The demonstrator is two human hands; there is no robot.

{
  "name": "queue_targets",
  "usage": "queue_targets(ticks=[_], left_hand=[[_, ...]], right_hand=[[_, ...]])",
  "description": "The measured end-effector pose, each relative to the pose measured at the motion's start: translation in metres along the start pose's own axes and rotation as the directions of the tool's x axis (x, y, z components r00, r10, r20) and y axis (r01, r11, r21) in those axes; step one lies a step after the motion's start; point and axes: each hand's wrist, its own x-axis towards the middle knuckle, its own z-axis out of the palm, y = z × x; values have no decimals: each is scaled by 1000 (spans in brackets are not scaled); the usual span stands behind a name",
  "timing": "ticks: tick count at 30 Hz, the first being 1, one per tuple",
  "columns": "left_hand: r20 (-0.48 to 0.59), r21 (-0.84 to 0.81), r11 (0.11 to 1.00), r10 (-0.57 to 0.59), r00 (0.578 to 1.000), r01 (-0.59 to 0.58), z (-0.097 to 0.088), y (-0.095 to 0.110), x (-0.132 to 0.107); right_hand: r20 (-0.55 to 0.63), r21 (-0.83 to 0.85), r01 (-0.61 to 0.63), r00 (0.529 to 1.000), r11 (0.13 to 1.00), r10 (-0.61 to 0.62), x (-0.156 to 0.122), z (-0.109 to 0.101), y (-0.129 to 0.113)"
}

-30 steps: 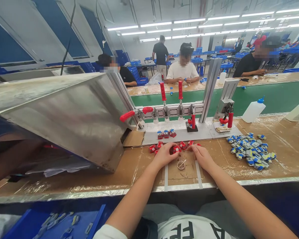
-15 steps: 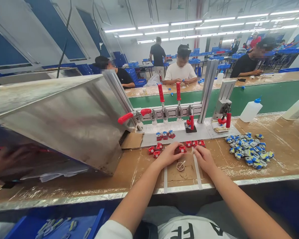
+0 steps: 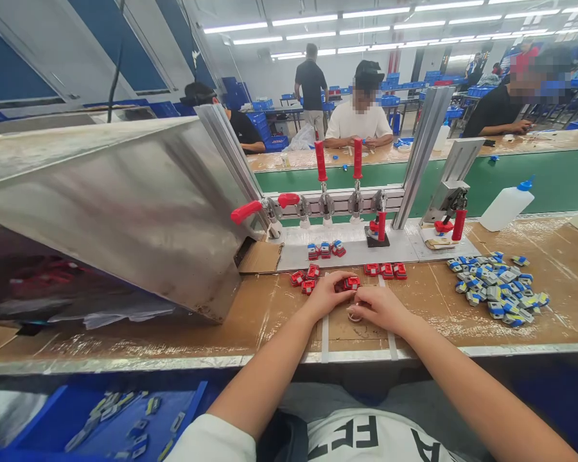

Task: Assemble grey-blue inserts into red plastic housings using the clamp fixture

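My left hand (image 3: 328, 294) is closed on a red plastic part (image 3: 351, 283), resting low over the bench. Right beside it, my right hand (image 3: 378, 304) reaches over a small round dish (image 3: 353, 317), fingers drawn together. Whatever those fingertips pinch, if anything, is hidden; the dish is mostly covered too. Left of my left hand lie several loose red parts (image 3: 311, 272). A row of red parts (image 3: 386, 271) sits behind my right hand. Further back, on the white base, stand blue-and-red parts (image 3: 325, 249).
Red-handled toggle clamps (image 3: 340, 202) line a metal frame beyond my hands. On the left a large metal box (image 3: 125, 224) takes up the bench. A heap of grey-blue parts (image 3: 498, 285) and a white bottle (image 3: 507, 206) are at right. Co-workers sit opposite.
My right hand has moved left, from beside the row of red parts to over the small dish. My left hand keeps hold of the red part. The camera view has shifted slightly.
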Motion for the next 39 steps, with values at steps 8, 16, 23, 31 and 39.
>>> queue_targets(ticks=[8, 16, 23, 31, 39], left_hand=[[28, -52, 998, -35, 999, 37, 2, -4, 0], [66, -75, 997, -21, 998, 26, -1, 0, 0], [82, -190, 978, -71, 994, 86, 3, -3, 0], [90, -141, 987, -61, 994, 73, 4, 0, 1], [56, -214, 975, -54, 997, 65, 6, 0, 0]], right_hand=[[-5, -28, 242, 970, 970, -242, -5, 2, 1], [-298, 235, 65, 954, 970, 8, -9, 5, 7], [-506, 421, -158, 776, 893, 376, 3, 2, 15], [-488, 392, -174, 793, 903, 365, 6, 4, 18], [-558, 221, -173, 785, 960, 270, 3, 4, 18]])
